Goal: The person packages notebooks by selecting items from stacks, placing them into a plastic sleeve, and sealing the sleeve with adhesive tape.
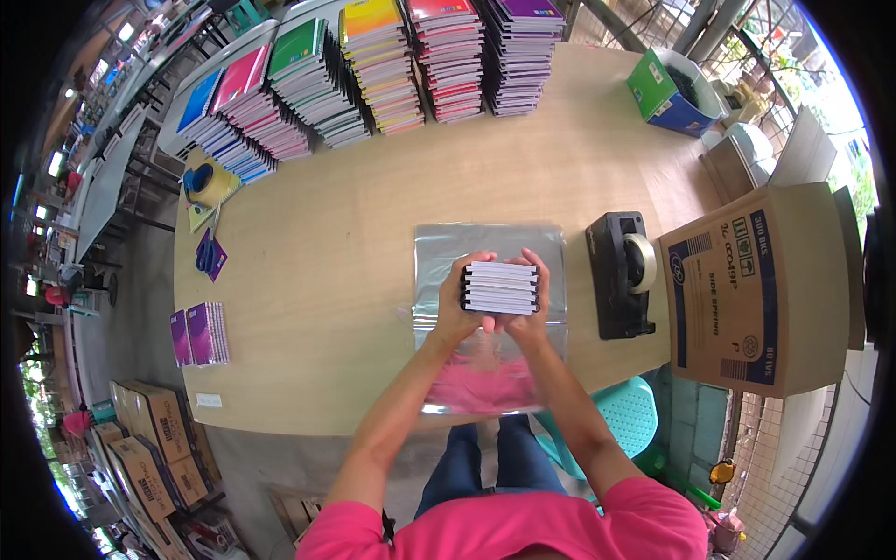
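Between my two hands is a small stack of spiral notebooks [501,287], its white page edges and dark bindings facing up. My left hand [455,306] wraps its left side and my right hand [534,322] its right side, with the fingers of both closed around it. Under the hands, clear plastic sheeting [437,245] lies on the table and reaches to its near edge. To the right of the plastic stands a black tape dispenser [611,275] with a roll of tape.
Tall notebook stacks [383,70] in several colours line the table's far side. Scissors [207,254], a yellow tape roll [213,184] and small purple notebooks [201,334] lie left. A cardboard carton [723,294] stands right, a green-blue box [674,98] far right, a green stool [627,415] below.
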`<act>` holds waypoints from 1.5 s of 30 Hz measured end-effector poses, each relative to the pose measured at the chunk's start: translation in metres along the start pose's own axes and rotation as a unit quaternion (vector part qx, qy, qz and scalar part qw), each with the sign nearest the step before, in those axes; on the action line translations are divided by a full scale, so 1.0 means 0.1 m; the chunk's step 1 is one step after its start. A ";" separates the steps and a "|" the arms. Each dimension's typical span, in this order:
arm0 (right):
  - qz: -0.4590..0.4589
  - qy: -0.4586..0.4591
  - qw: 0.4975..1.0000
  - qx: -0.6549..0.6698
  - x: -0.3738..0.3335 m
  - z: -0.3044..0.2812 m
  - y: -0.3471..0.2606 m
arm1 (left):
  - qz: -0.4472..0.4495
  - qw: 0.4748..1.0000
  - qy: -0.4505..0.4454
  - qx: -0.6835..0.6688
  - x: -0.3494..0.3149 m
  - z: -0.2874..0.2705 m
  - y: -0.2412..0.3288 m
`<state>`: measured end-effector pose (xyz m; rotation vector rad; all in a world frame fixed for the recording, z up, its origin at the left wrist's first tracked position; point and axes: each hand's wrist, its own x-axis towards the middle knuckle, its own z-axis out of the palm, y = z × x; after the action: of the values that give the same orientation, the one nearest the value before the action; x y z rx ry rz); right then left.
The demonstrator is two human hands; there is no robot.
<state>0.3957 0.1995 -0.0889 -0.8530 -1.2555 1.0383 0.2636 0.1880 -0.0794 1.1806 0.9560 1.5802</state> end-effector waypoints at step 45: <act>0.074 -0.108 0.923 -0.362 0.38 -0.58 -0.89 | 0.013 0.854 -0.243 0.461 -1.28 -0.85 0.70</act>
<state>0.4656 0.2085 -0.0017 -1.4391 -1.8325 0.7890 0.1822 0.0407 -0.0670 2.1178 1.3822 0.7003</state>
